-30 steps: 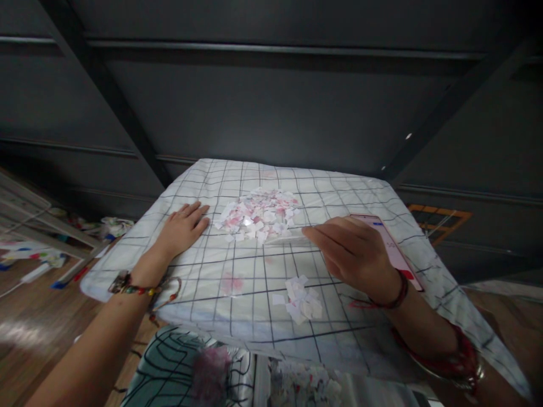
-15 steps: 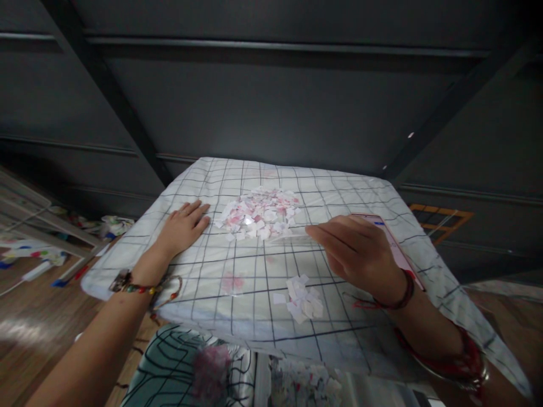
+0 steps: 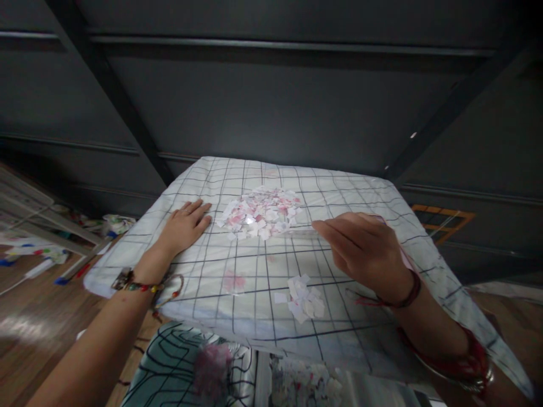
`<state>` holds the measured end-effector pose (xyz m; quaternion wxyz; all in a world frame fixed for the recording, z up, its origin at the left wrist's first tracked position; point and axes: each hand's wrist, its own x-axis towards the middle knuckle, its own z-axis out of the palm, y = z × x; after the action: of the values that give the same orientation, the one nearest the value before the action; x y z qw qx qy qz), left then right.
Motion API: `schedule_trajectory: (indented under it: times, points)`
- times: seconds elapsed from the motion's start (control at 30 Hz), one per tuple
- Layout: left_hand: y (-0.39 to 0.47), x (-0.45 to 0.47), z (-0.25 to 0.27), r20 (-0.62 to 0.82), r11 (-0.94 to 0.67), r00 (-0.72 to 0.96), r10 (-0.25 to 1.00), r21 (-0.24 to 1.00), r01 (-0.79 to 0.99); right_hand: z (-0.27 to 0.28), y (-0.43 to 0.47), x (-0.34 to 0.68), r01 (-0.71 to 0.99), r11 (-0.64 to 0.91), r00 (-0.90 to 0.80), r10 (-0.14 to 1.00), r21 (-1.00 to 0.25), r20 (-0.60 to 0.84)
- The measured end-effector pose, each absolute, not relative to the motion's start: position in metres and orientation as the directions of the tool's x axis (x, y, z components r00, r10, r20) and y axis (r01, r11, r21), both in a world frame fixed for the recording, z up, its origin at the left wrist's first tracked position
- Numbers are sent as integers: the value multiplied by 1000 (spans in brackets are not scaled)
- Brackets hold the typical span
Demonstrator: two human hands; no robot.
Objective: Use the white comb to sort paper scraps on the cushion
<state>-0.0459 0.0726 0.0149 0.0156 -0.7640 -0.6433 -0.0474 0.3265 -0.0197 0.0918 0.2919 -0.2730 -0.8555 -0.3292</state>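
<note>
My left hand [image 3: 185, 227] lies flat on the checked tablecloth [image 3: 339, 189], fingers spread, just left of a pile of small white and pink paper scraps [image 3: 263, 212]. My right hand [image 3: 365, 249] is closed in a pinch to the right of that pile. From its fingertips a thin, pale, see-through stick [image 3: 302, 230] points left to the pile's near right edge; its exact kind is hard to make out. A smaller heap of white paper scraps [image 3: 304, 299] lies nearer to me, below my right hand. One pinkish scrap [image 3: 234, 281] lies apart on the cloth.
A phone [image 3: 406, 259] lies partly hidden behind my right hand. Below the table's near edge stand a clear container with many paper scraps [image 3: 303, 380] and a green patterned cloth [image 3: 165, 362] with a pink bundle [image 3: 212, 364] on it. A dark panelled wall [image 3: 263, 107] rises behind.
My right hand has moved slightly to the right with the thin stick, covering more of the phone. My left hand stays flat in place; the view has shifted a little.
</note>
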Motion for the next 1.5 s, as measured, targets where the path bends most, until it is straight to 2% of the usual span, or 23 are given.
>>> schedule_trajectory:
  times: [0.37, 0.63, 0.9, 1.2, 1.5]
  points:
    - [74, -48, 13, 105, -175, 167, 980, 63, 983, 90, -19, 324, 677, 620, -668, 290, 398, 685]
    - [74, -50, 11, 124, -182, 170, 978, 92, 979, 93, -20, 331, 647, 668, -677, 281, 368, 681]
    - [74, -48, 12, 88, -156, 151, 985, 49, 987, 90, -17, 328, 660, 655, -661, 275, 368, 698]
    - [76, -51, 8, 122, -186, 174, 977, 95, 978, 90, -18, 333, 660, 660, -663, 288, 359, 691]
    - [77, -53, 6, 100, -189, 181, 978, 75, 979, 96, -23, 341, 638, 687, -686, 302, 348, 662]
